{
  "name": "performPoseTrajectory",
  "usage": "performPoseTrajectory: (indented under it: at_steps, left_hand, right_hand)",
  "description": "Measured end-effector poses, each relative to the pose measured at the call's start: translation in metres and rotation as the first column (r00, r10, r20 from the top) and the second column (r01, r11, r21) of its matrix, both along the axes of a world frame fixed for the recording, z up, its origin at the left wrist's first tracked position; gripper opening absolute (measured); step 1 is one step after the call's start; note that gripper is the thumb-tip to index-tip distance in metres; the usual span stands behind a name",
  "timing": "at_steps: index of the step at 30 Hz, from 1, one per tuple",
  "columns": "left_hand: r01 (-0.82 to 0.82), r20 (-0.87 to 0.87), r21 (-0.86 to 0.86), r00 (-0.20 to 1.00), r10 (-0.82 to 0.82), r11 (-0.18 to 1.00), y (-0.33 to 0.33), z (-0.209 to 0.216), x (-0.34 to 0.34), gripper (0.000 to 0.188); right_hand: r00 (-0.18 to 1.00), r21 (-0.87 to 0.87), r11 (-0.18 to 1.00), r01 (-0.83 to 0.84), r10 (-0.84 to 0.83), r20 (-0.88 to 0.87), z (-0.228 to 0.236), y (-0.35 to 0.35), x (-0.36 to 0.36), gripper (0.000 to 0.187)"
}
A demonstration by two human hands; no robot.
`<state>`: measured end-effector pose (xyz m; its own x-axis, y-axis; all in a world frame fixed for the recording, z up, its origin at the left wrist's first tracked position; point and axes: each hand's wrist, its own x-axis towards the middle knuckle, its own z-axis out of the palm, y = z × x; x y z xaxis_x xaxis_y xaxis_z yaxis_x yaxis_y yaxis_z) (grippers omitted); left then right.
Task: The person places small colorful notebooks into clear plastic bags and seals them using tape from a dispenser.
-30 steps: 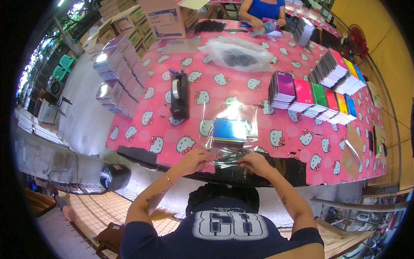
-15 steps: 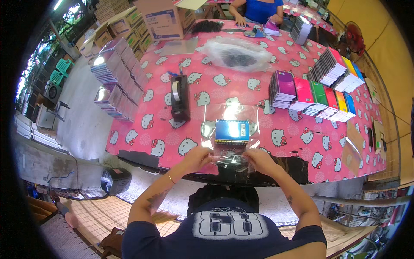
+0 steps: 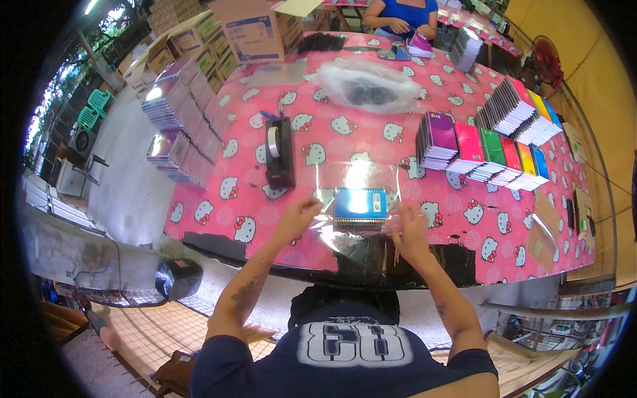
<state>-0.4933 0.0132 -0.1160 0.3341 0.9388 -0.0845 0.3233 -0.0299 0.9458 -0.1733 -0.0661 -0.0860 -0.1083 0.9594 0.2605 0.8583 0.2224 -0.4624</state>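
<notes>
A small stack of spiral notebooks with a blue cover (image 3: 360,204) lies in front of me, inside or under a clear plastic sheet (image 3: 345,174) that spreads past it on the far and near sides. At the plastic's left edge, my left hand (image 3: 302,213) has its fingers pinched together. My right hand (image 3: 411,232) is closed on the plastic at the right side of the stack, thumb toward me. Glare on the film hides some of its edges. Left of the stack stands a black tape dispenser (image 3: 281,154) with a roll of clear tape.
Stacks of coloured notebooks (image 3: 438,132) stand at the right, wrapped stacks (image 3: 174,126) at the left. Farther back lie a clouded plastic bag (image 3: 366,83) and an open cardboard box (image 3: 249,33). A co-worker (image 3: 405,16) in blue handles a purple item across the table.
Both my hands have moved from the plastic's near edge outward and away from me, to the two sides of the notebooks. Across the table, the co-worker's hands have come closer together.
</notes>
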Motion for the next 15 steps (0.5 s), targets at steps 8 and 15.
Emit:
performPoseTrajectory:
  at_steps: [8, 15]
  left_hand:
    - [-0.114, -0.043, 0.094, 0.992, 0.119, 0.989, 0.039, -0.018, 0.0, 0.021]
    - [0.122, -0.287, 0.486, 0.958, 0.026, 0.866, 0.103, 0.004, 0.093, 0.026]
  right_hand:
    - [0.977, 0.168, 0.969, -0.183, 0.161, 0.137, -0.027, -0.021, -0.093, 0.063]
    - [0.981, 0.038, 0.992, -0.123, 0.116, 0.157, -0.033, -0.011, -0.092, 0.065]
